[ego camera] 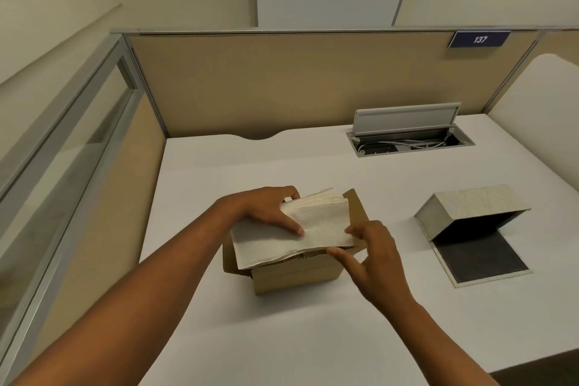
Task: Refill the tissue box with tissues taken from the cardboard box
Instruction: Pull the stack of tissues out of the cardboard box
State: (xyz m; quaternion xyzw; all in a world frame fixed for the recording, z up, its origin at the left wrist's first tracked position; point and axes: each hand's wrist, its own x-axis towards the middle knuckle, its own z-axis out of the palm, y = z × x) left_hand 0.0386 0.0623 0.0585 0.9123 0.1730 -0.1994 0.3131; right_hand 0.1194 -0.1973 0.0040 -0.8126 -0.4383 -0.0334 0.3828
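Observation:
A brown cardboard box (294,276) stands open in the middle of the white desk. A stack of white tissues (316,226) rises out of its top, tilted. My left hand (266,210) grips the stack's left end, thumb on top and fingers behind. At the stack's right end is my right hand (372,257), with thumb and fingers spread at its lower corner and touching it. The tissue box (476,207) lies open to the right, pale textured lid tipped up, dark lining showing, nothing inside.
An open cable hatch (407,135) with wires sits at the back of the desk (282,338). Tan partition walls close the desk on the back and left. A white rounded panel stands at the right. A number plate (479,39) hangs on the partition.

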